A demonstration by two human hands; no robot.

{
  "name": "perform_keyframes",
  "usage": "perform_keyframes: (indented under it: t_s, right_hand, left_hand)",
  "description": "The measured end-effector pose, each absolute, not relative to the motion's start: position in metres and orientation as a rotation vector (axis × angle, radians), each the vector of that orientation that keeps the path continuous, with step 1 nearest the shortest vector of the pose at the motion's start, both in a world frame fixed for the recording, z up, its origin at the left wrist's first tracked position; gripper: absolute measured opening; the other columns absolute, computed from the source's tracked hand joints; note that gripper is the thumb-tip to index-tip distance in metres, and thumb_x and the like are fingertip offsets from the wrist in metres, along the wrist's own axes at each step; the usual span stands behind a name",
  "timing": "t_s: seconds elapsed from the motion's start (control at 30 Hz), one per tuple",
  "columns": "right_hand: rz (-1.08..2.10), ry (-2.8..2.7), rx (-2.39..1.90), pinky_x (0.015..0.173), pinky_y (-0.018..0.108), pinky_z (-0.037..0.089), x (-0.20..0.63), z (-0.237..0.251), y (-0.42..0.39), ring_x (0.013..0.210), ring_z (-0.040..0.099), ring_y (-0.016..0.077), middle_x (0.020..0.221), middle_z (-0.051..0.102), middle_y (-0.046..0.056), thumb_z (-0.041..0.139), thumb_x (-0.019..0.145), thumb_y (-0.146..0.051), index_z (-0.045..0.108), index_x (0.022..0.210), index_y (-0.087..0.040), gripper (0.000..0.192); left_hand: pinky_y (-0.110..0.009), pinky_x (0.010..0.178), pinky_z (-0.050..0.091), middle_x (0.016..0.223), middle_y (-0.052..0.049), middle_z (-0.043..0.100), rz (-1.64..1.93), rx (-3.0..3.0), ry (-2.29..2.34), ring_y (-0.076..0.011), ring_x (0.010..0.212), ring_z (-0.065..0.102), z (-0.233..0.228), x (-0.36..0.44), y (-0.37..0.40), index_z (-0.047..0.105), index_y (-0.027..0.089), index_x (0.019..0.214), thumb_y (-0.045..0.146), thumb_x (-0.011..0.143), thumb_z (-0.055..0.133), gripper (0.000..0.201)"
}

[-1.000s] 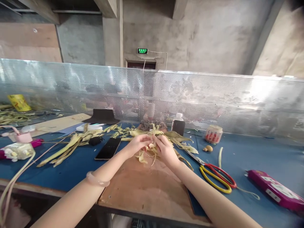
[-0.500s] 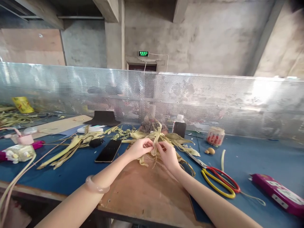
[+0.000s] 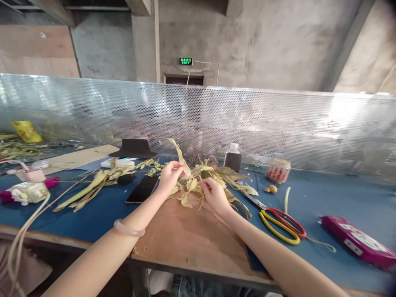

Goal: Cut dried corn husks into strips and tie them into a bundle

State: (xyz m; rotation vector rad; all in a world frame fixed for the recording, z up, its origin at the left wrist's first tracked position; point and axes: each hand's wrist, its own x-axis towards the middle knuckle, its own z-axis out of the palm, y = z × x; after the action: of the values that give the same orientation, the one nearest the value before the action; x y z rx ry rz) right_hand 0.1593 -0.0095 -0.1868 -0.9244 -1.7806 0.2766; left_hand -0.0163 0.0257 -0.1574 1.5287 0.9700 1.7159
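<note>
My left hand point(image 3: 169, 177) pinches a pale, dried corn husk strip point(image 3: 178, 152), whose long free end points up and to the left. Close to its right, my right hand point(image 3: 214, 196) has thumb and forefinger pressed together on a narrow end of husk. Both hands are just above a heap of dried husks point(image 3: 192, 185), which lies at the far end of a brown wooden board point(image 3: 198, 243). Behind the heap, a tangled dark wiry bundle point(image 3: 202, 160) is partly hidden.
Scissors point(image 3: 283, 227) with yellow and red handles lie to the right, near a purple device point(image 3: 355, 241) and a clear jar point(image 3: 278, 171). A black phone point(image 3: 140, 190) and more husks point(image 3: 93, 189) are on the left. A perforated metal screen point(image 3: 198, 119) borders the back.
My hands have moved apart, the left going up and left with the husk strip. The strip now leans left instead of standing between both hands. The view has tilted slightly.
</note>
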Motion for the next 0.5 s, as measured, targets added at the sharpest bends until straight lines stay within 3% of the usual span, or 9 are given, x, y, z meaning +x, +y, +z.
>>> perform_keyframes:
  t_s: [0.13, 0.3, 0.4, 0.5]
  right_hand:
    - [0.196, -1.93, -0.817, 0.066, 0.026, 0.044, 0.148, -0.192, -0.016, 0.071, 0.056, 0.0163, 0.074, 0.061, 0.004, 0.044, 0.087, -0.023, 0.059, 0.074, -0.018, 0.02]
    - [0.176, -1.841, -0.991, 0.066, 0.029, 0.045, 0.153, -0.195, -0.01, 0.066, 0.056, 0.0174, 0.071, 0.062, 0.005, 0.044, 0.087, -0.024, 0.06, 0.072, -0.017, 0.023]
    - [0.139, -1.744, -1.061, 0.076, 0.037, 0.046, 0.163, -0.195, 0.0, 0.077, 0.058, 0.0216, 0.087, 0.064, 0.012, 0.041, 0.086, -0.021, 0.063, 0.09, -0.014, 0.024]
    - [0.081, -1.707, -1.093, 0.082, 0.042, 0.045, 0.17, -0.195, 0.006, 0.086, 0.057, 0.024, 0.1, 0.06, 0.016, 0.041, 0.079, -0.013, 0.055, 0.116, -0.01, 0.039]
  left_hand:
    - [-0.034, 0.069, 0.055, 0.075, 0.0, 0.059, 1.857, 1.379, 0.914, -0.0134, 0.063, 0.063, -0.158, -0.023, 0.034, 0.052, 0.016, 0.086, 0.023, 0.073, 0.063, 0.018]
    - [-0.031, 0.061, 0.055, 0.069, 0.007, 0.055, 2.019, 1.468, 0.902, -0.0116, 0.052, 0.062, -0.157, -0.041, 0.042, 0.036, 0.023, 0.102, 0.019, 0.073, 0.062, 0.039]
    - [-0.028, 0.064, 0.053, 0.072, 0.003, 0.058, 1.851, 1.802, 1.03, -0.0123, 0.059, 0.062, -0.157, -0.04, 0.038, 0.045, 0.021, 0.092, 0.021, 0.078, 0.058, 0.019]
    - [-0.03, 0.071, 0.052, 0.084, -0.004, 0.063, 1.68, 2.127, 1.113, -0.0153, 0.075, 0.062, -0.157, -0.029, 0.028, 0.056, 0.018, 0.085, 0.021, 0.082, 0.053, 0.005]
